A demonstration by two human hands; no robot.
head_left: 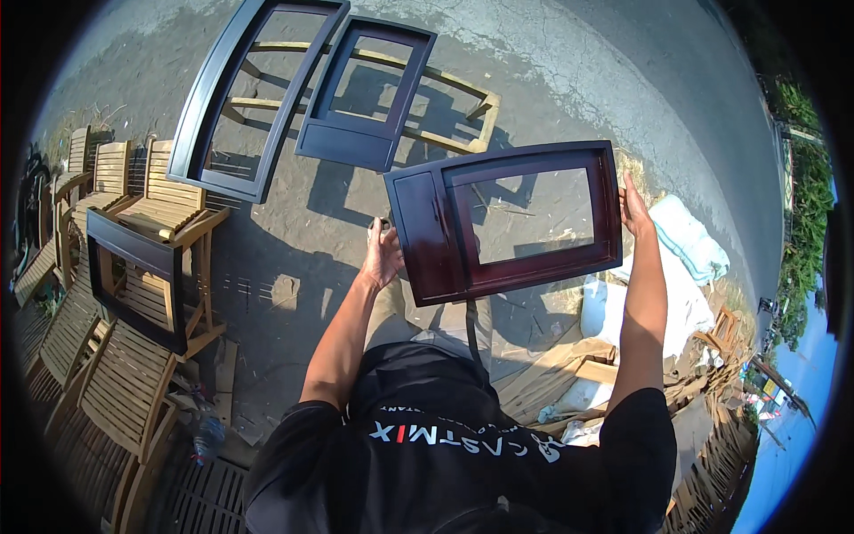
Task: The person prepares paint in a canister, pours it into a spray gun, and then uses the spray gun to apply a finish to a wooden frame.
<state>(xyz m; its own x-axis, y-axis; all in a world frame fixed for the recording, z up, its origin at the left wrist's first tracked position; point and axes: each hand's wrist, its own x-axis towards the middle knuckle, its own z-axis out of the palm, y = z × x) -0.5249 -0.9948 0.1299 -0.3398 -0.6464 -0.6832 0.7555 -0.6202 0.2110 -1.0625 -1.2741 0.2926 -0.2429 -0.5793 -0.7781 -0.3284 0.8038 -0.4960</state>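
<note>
A dark reddish-brown wooden frame (pixel 429 236), glossy, with a solid panel at its left end and a wide opening at its right, is held up in front of me. Its upper long edge is slightly curved. My left hand (pixel 383 255) grips the left end, some fingers partly hidden at the edge. Against the right end, my right hand (pixel 634 209) has hold of it, its fingers pointing away from me. Through the opening, the ground shows.
Two dark frames, a longer one (pixel 185 147) and a panelled one (pixel 347 142), lean on a pale wooden rack (pixel 480 133) ahead. Another dark frame (pixel 133 238) rests on slatted wooden chairs (pixel 124 387) at left. White sacks (pixel 667 298), a pale-blue bundle (pixel 689 236) and wood scraps lie right.
</note>
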